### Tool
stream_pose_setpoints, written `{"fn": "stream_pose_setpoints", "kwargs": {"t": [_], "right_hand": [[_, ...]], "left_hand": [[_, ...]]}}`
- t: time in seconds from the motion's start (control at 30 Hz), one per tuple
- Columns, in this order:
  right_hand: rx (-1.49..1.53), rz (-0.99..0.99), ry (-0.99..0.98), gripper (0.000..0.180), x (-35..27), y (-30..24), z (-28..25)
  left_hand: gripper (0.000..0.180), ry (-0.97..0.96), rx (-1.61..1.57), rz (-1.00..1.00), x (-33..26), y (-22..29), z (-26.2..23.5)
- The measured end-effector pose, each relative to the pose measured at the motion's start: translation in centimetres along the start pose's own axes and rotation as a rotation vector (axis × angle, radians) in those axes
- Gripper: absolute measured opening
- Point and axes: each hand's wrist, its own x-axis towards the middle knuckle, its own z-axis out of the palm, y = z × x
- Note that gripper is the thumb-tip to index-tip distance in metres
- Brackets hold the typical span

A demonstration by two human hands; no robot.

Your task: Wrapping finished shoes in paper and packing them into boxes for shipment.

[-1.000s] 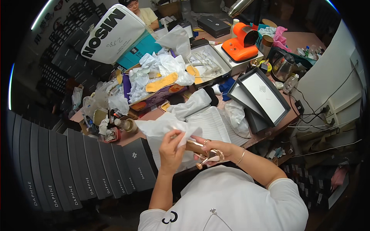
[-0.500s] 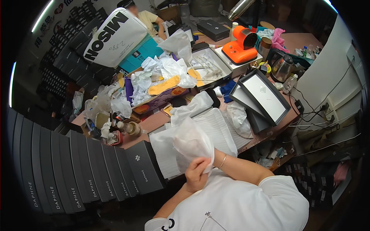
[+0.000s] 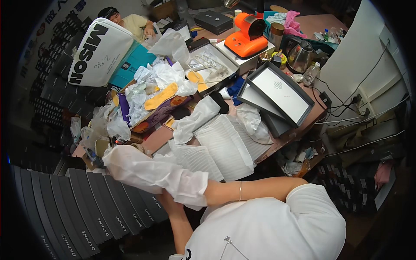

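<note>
A thin white cloth-like bag [image 3: 154, 171] is drawn over my right hand and wrist, stretching out to the left. My right forearm [image 3: 247, 190] enters it at its open end; the fingers inside are hidden. From below, my left hand [image 3: 170, 203] reaches up against the bag's underside, its fingers out of sight behind the fabric. Past the bag lie white ribbed padded sheets [image 3: 225, 147] on the table, with a crumpled white bag [image 3: 197, 119] at their far edge.
Dark grey shoe boxes [image 3: 89, 208] stand in a row at lower left. An open grey box [image 3: 281, 93] and an orange device [image 3: 247, 37] are at the right. A patterned carton [image 3: 162, 113] overflows with wrappings. Across the table sits another person [image 3: 134, 28].
The bag has swung left with my right arm pushed deeper into it. My left hand, earlier pinching the bag's edge, has gone beneath it. The view has shifted too.
</note>
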Motion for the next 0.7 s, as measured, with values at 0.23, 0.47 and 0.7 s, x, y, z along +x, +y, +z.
{"fn": "stream_pose_setpoints", "kwargs": {"t": [0.23,0.47,0.7], "right_hand": [[1.348,0.590,0.273,0.086,-6.8,-0.7,-13.8],[0.403,0.830,0.337,0.096,-8.2,2.1,-11.3],[0.145,0.834,0.113,0.073,-11.7,9.1,-4.4]], "left_hand": [[0.055,-0.611,0.747,0.032,5.6,6.8,-0.6],[0.063,-0.375,-0.014,-0.373,4.7,-8.1,12.2],[0.076,-0.386,0.227,-0.621,2.0,-21.5,9.9]]}}
